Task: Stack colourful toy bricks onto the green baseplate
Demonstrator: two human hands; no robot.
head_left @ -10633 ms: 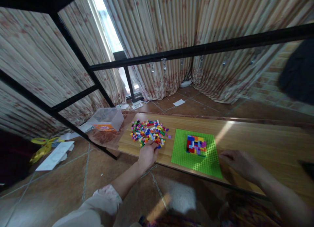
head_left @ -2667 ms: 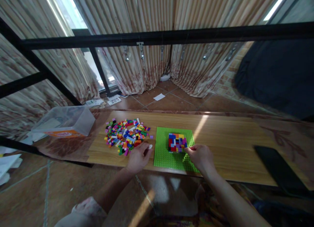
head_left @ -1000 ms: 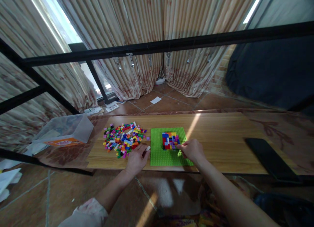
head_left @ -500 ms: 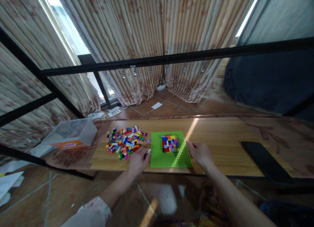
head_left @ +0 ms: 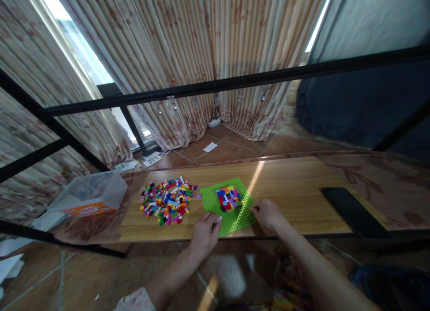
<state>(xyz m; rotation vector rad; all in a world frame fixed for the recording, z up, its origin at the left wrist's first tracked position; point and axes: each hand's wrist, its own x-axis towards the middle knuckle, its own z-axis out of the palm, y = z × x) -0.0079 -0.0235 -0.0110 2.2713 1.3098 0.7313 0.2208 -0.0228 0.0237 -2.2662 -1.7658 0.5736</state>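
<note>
A green studded baseplate lies turned at an angle on the wooden board. On it sits a roughly square, multicoloured block of toy bricks. My left hand is over the plate's near left corner, its thumb and fingers closed on a small white brick. At the plate's right edge is my right hand, fingers pinched on that edge; the fingertips are partly hidden. A heap of loose coloured bricks is spread left of the plate, with a lilac brick between heap and plate.
The wooden board carries a black flat slab at its right end. A clear plastic box with an orange label stands left of the board. A black metal rail crosses behind, before curtains.
The baseplate with its block has turned anticlockwise. My left hand has moved right, from beside the heap onto the plate's near corner, still with the white brick. The view has shifted slightly.
</note>
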